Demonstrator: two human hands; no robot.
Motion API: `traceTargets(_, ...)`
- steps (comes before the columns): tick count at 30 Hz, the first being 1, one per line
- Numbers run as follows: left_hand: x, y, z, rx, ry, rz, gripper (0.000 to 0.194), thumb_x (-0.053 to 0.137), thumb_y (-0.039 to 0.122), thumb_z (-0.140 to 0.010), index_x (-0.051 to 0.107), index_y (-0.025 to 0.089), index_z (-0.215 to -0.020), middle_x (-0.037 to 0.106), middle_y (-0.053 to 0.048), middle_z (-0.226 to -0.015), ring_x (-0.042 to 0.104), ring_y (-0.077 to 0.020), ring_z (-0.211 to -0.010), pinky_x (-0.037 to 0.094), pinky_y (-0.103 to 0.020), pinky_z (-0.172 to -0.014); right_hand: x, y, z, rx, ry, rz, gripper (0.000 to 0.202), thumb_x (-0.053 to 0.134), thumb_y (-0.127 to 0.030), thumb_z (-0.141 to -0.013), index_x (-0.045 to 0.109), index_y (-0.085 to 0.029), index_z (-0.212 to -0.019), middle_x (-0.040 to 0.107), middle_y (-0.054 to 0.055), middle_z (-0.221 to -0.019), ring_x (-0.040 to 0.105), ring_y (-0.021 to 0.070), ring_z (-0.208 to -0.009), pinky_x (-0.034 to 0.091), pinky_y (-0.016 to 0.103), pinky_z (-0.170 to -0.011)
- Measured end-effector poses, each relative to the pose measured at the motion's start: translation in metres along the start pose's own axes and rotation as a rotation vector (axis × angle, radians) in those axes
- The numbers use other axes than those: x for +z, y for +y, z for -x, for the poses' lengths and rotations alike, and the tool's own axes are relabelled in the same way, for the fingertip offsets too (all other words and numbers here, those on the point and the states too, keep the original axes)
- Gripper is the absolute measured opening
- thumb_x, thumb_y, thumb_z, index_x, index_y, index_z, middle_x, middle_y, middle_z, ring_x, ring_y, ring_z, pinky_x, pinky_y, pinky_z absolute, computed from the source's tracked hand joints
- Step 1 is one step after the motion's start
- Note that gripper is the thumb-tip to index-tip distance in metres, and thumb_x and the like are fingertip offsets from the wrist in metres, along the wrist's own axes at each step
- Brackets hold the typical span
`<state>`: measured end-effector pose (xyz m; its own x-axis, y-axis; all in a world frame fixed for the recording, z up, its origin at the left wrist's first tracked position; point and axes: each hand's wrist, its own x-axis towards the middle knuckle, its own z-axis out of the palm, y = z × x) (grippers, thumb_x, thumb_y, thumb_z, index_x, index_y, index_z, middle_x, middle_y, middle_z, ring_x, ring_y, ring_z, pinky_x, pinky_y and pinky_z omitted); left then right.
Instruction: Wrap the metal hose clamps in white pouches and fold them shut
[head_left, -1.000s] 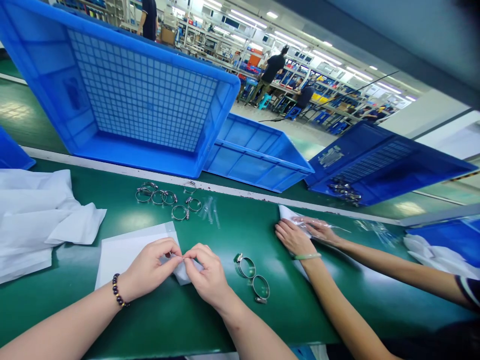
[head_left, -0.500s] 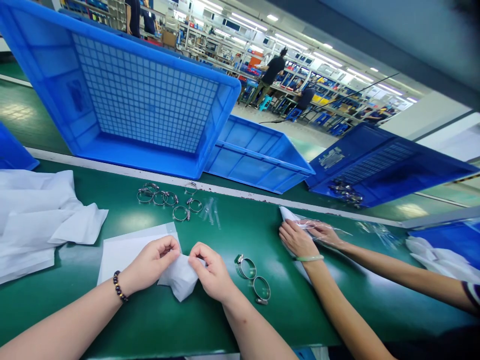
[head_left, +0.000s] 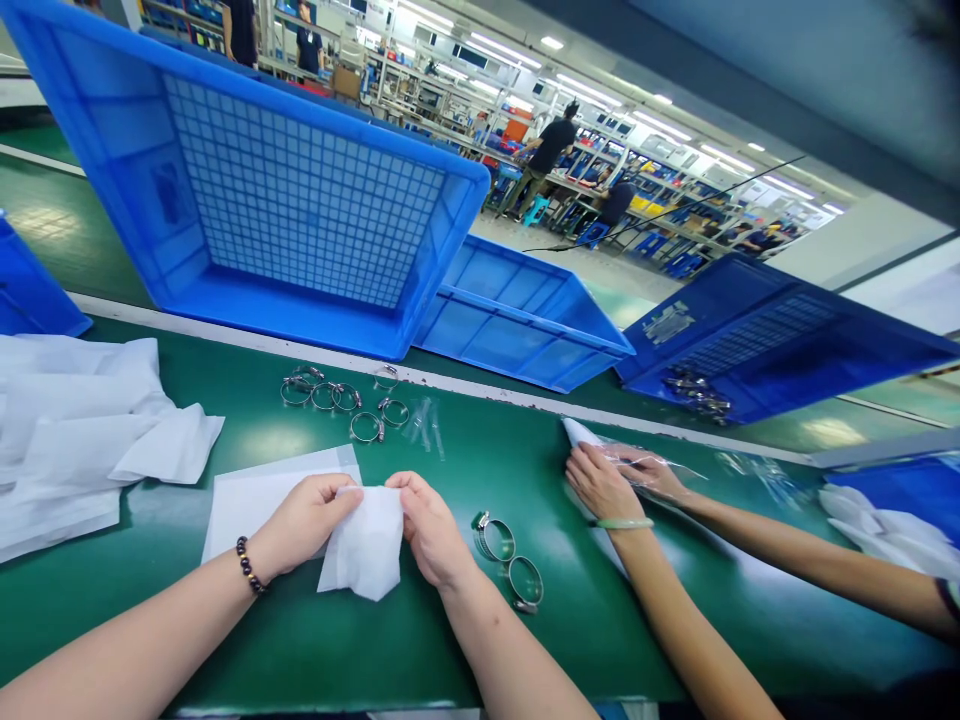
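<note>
My left hand (head_left: 304,525), with a dark beaded bracelet at the wrist, pinches the upper left corner of a small white pouch (head_left: 365,550). The opposite top corner is pinched by my right hand (head_left: 431,530). The pouch hangs down between both hands with its top edge stretched. Flat white sheets (head_left: 259,495) lie on the green table beneath and behind my left hand. Two metal hose clamps (head_left: 526,583) rest to the right of my right hand. Several more clamps (head_left: 346,397) and small clear plastic strips (head_left: 427,425) lie farther back.
White pouches (head_left: 82,430) are piled at the left. Blue crates (head_left: 300,190) line the back edge, one holding metal clamps (head_left: 697,395). At the right, a co-worker's hands (head_left: 604,485) hold clear film and a white sheet. White material (head_left: 885,525) lies at far right.
The pouch between my hands has been spread from a crumpled shape into a flatter, squarer one. My right hand's fingers have shifted at its corner. The camera view has moved slightly.
</note>
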<state>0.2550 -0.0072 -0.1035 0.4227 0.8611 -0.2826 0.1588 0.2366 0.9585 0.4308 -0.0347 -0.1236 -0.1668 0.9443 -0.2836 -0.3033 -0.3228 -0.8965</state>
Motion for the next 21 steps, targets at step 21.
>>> traceTargets(21, 0.0, -0.004, -0.005, 0.02, 0.261, 0.453, 0.035, 0.058, 0.052, -0.073, 0.048, 0.018, -0.073, 0.054, 0.004, -0.06, 0.053, -0.0114, -0.052, 0.046, -0.024, -0.05, 0.013, 0.026, -0.001, 0.179, -0.188, 0.071, 0.043, 0.067, -0.052, -0.068, 0.058, -0.01, -0.066, 0.057, 0.001, -0.055, 0.052, 0.007, -0.039, 0.038, 0.015, -0.034)
